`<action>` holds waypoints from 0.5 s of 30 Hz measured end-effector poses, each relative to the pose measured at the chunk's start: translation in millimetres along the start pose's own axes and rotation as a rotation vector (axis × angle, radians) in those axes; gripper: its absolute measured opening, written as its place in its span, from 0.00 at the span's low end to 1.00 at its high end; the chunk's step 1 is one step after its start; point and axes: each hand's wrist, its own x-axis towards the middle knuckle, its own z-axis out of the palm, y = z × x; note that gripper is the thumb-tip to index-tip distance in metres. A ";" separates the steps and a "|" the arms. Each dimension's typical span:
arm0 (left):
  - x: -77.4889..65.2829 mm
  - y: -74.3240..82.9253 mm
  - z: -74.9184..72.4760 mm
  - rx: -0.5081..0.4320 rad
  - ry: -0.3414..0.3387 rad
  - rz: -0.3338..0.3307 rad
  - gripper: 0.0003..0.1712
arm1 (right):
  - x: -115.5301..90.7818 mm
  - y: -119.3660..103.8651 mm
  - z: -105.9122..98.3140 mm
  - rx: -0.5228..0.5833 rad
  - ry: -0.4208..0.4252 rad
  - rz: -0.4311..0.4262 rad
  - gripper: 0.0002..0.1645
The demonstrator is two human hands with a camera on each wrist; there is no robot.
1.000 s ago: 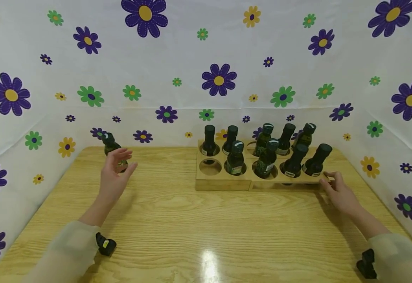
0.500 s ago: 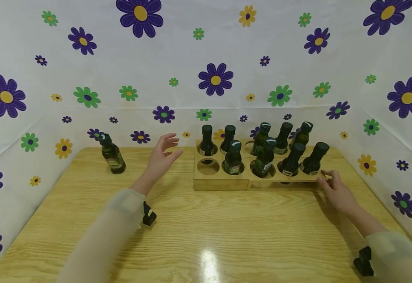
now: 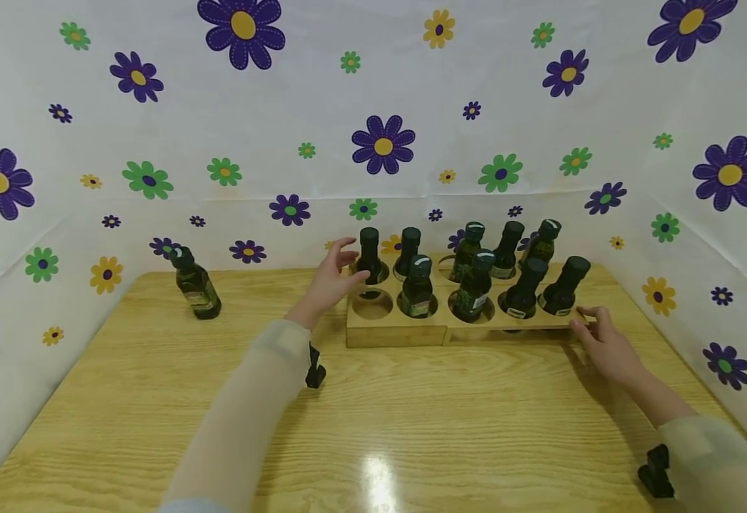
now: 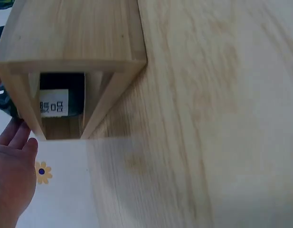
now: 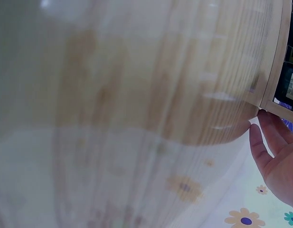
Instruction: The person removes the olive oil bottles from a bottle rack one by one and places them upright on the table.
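Your left grip (image 3: 330, 281) is at the left end of the wooden rack (image 3: 398, 336), its fingers spread and its thumb set apart, with room between them; it is just beside the back-left bottle (image 3: 369, 249), and whether a fingertip touches the glass you cannot tell from here; your right grip (image 3: 607, 349) rests at the rack's far right corner, fingers touching the wood, thumb a little apart from them and curled round nothing; the rack stands on the bench (image 3: 373, 413) towards its back edge, with five dark bottles in the back row, yours at the left among them, and four bottles (image 3: 472, 292) in the front row, several leaning; through the rack's open end, your left wrist view shows a dark bottle base with a white label (image 4: 54, 103); one more bottle (image 3: 197, 288), with a pale label, stands on the bench well apart, to the left of your left grip; behind it all hangs a white cloth (image 3: 312, 78) printed with purple, green and yellow flowers; pale sleeves (image 3: 239, 427) cover both your forearms
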 end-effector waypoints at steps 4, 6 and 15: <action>5.2 0.3 10.2 0.020 -0.023 0.006 0.41 | -0.2 0.5 0.0 0.002 0.000 -0.001 0.31; 6.5 0.7 13.6 0.025 -0.027 0.011 0.41 | 0.0 0.7 0.5 0.002 0.000 -0.002 0.31; 8.6 1.2 21.2 0.100 -0.021 -0.011 0.35 | 0.2 3.1 1.4 -0.006 0.010 0.004 0.30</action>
